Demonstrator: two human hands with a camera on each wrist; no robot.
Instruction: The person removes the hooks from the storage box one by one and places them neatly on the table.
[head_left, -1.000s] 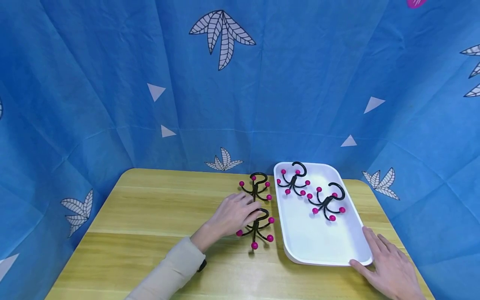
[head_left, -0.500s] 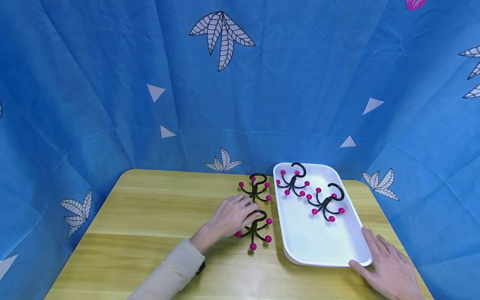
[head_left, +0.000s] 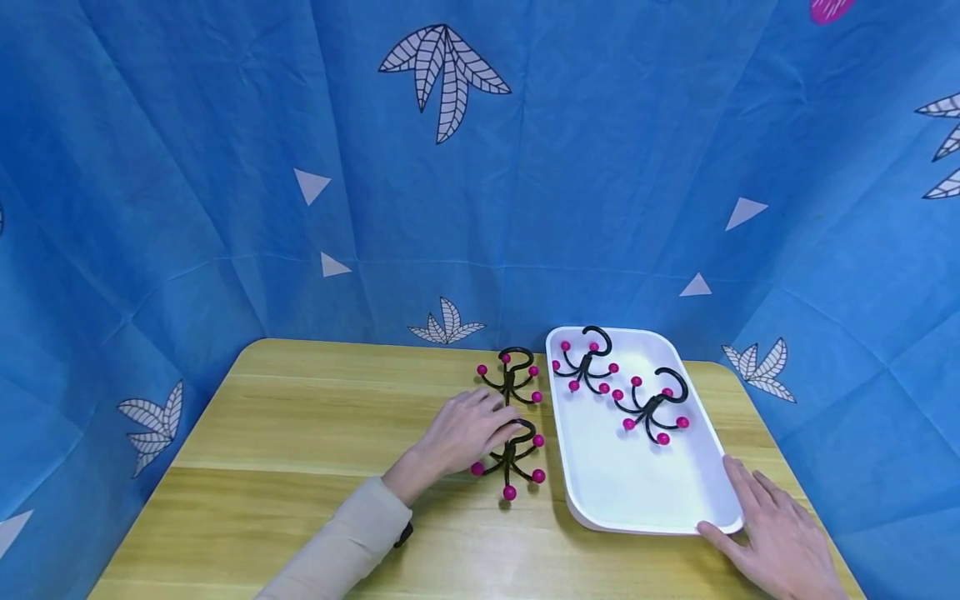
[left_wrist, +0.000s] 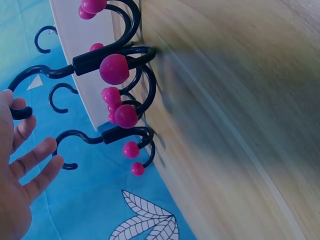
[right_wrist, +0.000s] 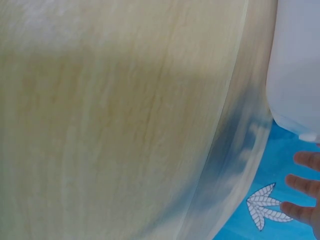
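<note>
My left hand (head_left: 465,429) pinches the curved top of the near black claw hanger (head_left: 510,454), whose several prongs end in pink balls. In the left wrist view, thumb and forefinger meet at the hook of this hanger (left_wrist: 87,62), while the other fingers stay extended. Just behind it on the table stands a matching hanger (head_left: 510,379), partly covered by the left hand. My right hand (head_left: 783,533) touches the near right corner of the white tray (head_left: 637,512), its fingers spread and fairly straight.
Inside the tray are two more black hangers, one at the far left (head_left: 587,362) and one at the right (head_left: 652,407). A blue patterned curtain (head_left: 480,208) hangs behind and beside the wooden table (head_left: 300,408).
The near hanger has shifted very slightly left and back under the left hand. Both hands keep almost the same places.
</note>
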